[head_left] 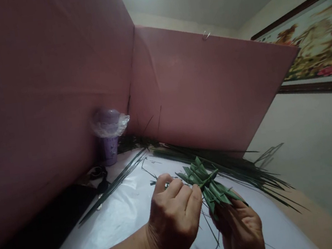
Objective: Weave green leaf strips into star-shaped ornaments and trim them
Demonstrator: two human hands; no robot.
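A folded, woven piece of green leaf [206, 182] with pointed, layered tips is held up over the white table. My right hand [242, 229] is closed around its lower right end, with the thumb and some fingers partly hidden behind it. My left hand [177, 217] is a fist at the piece's left side. A thin green leaf strip [153, 182] pokes out beyond the left fist, and a bit of green shows between its fingers. Below the hands, a thin dark strand [214, 233] loops down toward the table.
Long green leaf blades [220, 162] lie in a bundle along the table's back and right. More blades [115, 181] lie at the left. A purple cup [110, 148] topped with clear plastic stands by the pink panels [198, 91]. A framed picture [324, 40] hangs right.
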